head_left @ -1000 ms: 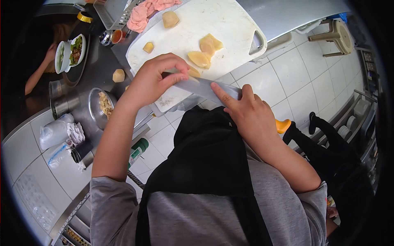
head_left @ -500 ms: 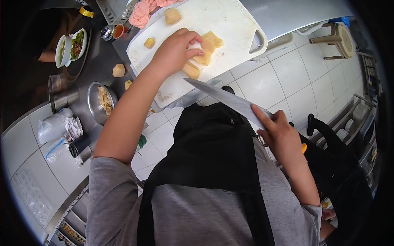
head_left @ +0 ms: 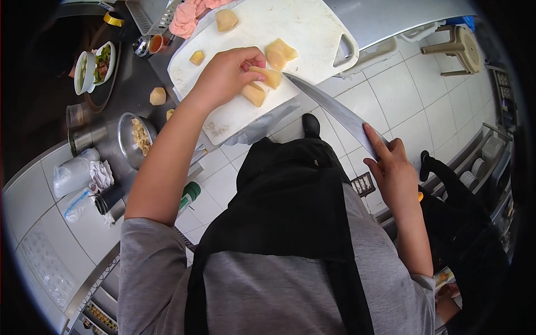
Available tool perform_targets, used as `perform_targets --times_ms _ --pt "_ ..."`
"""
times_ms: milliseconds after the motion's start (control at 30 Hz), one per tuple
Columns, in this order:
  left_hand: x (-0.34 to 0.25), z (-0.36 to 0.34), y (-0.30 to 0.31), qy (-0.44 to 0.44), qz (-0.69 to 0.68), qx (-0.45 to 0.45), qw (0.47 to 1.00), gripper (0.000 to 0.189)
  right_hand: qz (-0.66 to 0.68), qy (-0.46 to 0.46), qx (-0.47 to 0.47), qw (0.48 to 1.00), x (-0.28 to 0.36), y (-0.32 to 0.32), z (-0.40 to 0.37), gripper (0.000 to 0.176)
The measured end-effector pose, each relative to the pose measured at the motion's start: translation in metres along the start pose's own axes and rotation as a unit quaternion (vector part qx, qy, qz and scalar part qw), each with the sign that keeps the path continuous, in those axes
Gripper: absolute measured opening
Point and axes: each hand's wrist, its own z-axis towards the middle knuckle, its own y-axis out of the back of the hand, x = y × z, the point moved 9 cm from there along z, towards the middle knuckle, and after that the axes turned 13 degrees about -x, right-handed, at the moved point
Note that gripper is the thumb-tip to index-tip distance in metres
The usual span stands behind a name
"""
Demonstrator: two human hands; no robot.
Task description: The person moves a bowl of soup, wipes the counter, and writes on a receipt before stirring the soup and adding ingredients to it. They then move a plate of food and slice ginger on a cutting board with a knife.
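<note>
One knife [head_left: 338, 111], one cutting board [head_left: 312, 33], one metal bowl [head_left: 127, 138], one stool [head_left: 464, 47]

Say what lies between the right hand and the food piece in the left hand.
The head view shows the knife extending from the right hand toward the food piece; whether its tip touches is unclear.

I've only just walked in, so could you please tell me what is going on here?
The person's left hand pinches a pale yellow piece of food over a white cutting board, where other pieces lie. The right hand holds a large knife, its tip close to that piece. A metal bowl with small pale chunks stands left of the board.
</note>
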Motion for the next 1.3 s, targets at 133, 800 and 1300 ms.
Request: perform_targets --times_ms 133,800,1300 --pt "0.001 0.001 0.004 0.009 -0.001 -0.038 0.999 0.019 0.008 0.005 0.003 1.0 0.007 -0.001 0.004 0.067" --pt "-0.005 -0.002 0.017 -0.108 -0.05 -0.029 0.992 0.012 -0.031 0.023 -0.013 0.999 0.009 -0.014 0.004 0.067" --pt "-0.011 0.002 0.006 -0.084 0.015 0.013 0.996 0.012 -0.046 0.024 -0.007 0.999 0.004 -0.001 -0.004 0.067"
